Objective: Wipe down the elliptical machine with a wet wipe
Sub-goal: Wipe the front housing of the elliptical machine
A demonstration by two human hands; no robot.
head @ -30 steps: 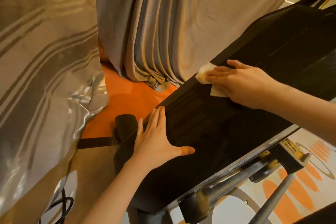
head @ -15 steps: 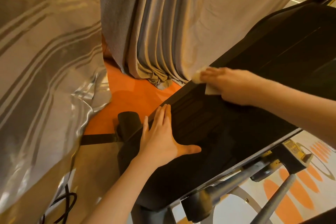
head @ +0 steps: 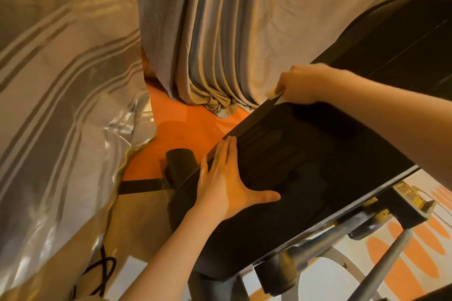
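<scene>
Black elliptical machine (head: 305, 166) with glossy slanted panel, pale wet wipe (head: 275, 95) bunched on its far edge

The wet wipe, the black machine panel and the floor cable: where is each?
wet wipe (head: 274, 94), head view: pale corner peeking out under the right hand (head: 302, 84).
black machine panel (head: 305, 154), head view: its flat dark top face.
floor cable (head: 101, 270), head view: black loop, lower left.

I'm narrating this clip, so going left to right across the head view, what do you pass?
Striped silvery curtain → black cable on the floor → open left hand flat on the black elliptical panel → right hand gripping the white wet wipe → yellow-edged metal bracket.
</scene>
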